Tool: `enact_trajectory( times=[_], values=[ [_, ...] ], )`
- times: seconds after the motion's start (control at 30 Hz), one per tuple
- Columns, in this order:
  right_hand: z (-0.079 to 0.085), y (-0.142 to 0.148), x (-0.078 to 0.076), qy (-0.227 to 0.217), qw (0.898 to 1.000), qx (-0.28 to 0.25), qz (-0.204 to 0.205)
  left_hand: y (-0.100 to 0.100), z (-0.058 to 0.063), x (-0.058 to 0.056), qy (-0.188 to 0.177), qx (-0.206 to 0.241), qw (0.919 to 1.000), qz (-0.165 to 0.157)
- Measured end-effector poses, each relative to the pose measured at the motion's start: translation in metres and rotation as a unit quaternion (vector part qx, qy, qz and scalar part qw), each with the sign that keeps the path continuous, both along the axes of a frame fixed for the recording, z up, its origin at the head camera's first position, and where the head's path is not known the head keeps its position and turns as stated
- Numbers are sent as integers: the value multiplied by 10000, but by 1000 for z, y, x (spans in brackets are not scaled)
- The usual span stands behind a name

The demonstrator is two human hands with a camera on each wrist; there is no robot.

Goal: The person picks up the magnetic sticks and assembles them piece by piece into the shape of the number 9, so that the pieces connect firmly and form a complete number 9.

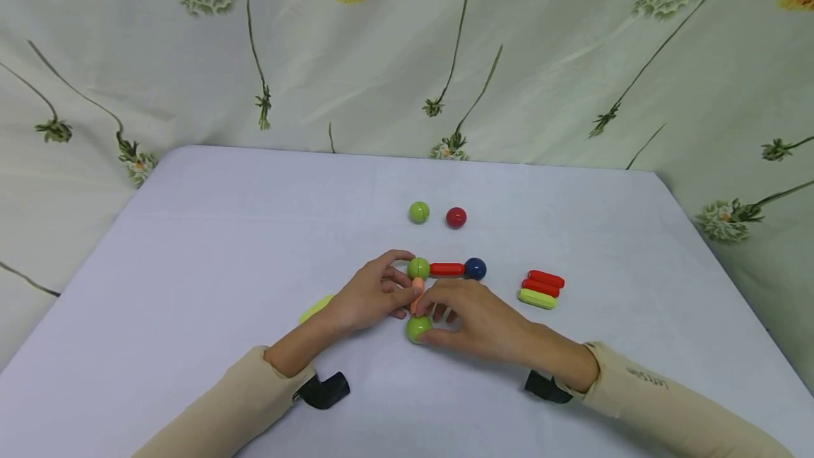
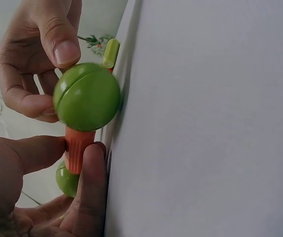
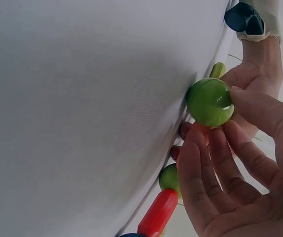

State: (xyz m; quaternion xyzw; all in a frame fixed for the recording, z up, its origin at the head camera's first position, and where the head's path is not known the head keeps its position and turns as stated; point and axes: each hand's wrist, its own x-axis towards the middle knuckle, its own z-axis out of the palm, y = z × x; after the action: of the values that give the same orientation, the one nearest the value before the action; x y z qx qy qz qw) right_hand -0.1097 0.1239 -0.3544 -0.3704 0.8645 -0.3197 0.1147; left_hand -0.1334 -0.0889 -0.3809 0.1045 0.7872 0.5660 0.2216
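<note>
In the head view, an orange rod (image 1: 417, 285) links two green balls, one near and one far. My left hand (image 1: 372, 297) pinches this rod between thumb and finger, as the left wrist view shows up close. The near green ball (image 1: 417, 330) is gripped by my right hand (image 1: 477, 320), its thumb on one side and fingers on the other. From the far green ball (image 1: 418, 268) a red rod (image 1: 447, 270) runs right to a dark blue ball (image 1: 475, 268). My fingers cover part of the orange rod.
Farther back lie a loose green ball (image 1: 419, 212) and a red ball (image 1: 456, 217). Two red rods (image 1: 545, 278) and a yellow-green rod (image 1: 537, 298) lie side by side at right. A yellow-green piece (image 1: 315, 308) shows partly behind the left wrist. A floral cloth (image 1: 381, 76) hangs behind the table.
</note>
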Motion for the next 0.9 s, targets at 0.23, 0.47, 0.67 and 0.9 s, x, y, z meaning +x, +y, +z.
enact_trajectory(
  times=[0.23, 0.47, 0.67, 0.9],
  values=[
    [1, 1, 1, 98, 9999, 44, -6, 0, 1, 1, 164, -61, 9998, -93],
    [2, 12, 0, 162, 9998, -35, -84, 1, 1, 3, 66, 128, 9999, 6],
    [4, 28, -2, 57, 9990, 90, -441, 2, 1, 5, -46, 130, 9998, 130],
    [7, 58, -9, 273, 9944, 384, -944, 2, 0, 7, 88, 162, 9996, 217]
  ],
)
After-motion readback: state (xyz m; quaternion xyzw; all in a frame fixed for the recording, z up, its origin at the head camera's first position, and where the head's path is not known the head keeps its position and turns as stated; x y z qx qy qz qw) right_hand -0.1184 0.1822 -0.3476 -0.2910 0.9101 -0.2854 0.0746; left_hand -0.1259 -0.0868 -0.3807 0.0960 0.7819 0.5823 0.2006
